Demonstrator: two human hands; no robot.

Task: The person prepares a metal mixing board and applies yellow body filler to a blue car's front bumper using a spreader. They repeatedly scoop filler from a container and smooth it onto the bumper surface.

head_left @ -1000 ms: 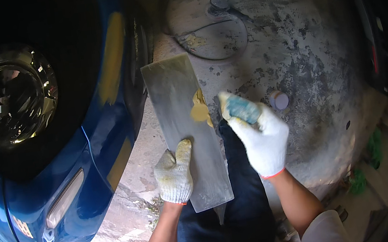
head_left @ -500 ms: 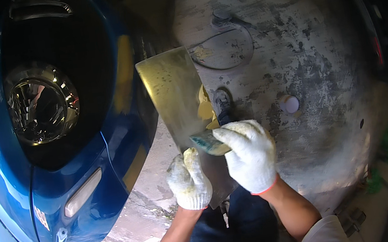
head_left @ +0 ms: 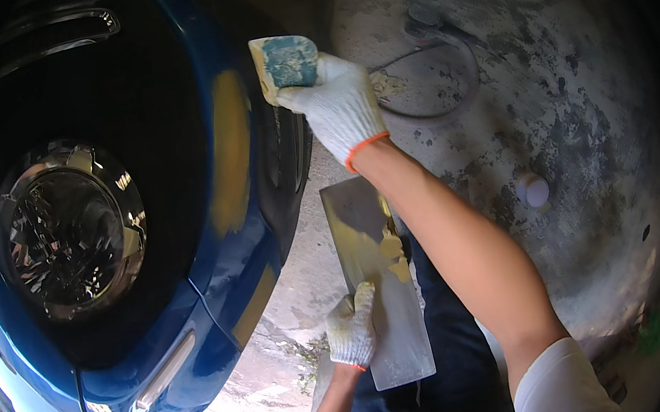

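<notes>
My right hand (head_left: 341, 109), in a white knit glove with an orange cuff, is stretched forward and pinches a green putty spreader (head_left: 293, 61). Pale yellow filler coats the spreader's left edge. It is held up close to the blue car's front corner (head_left: 188, 49), apart from the yellow filler patch (head_left: 231, 148) on the paint. Lower down, my gloved left hand (head_left: 351, 326) grips a flat grey mixing plate (head_left: 397, 339) by its left edge, thumb on top. Yellow putty (head_left: 393, 254) sits in lumps along the plate's right edge, with a thin smear across its upper part.
The car's round headlight (head_left: 71, 236) and a slim side lamp (head_left: 165, 378) are at left. A second filler patch (head_left: 256, 306) lies below the body seam. On the stained concrete floor are a looped hose or cable (head_left: 473, 75) and a small round pale lid-like object (head_left: 534, 191).
My right hand has lifted the spreader off the plate and reached forward toward the car. My left hand and the plate have shifted lower and to the right in view.
</notes>
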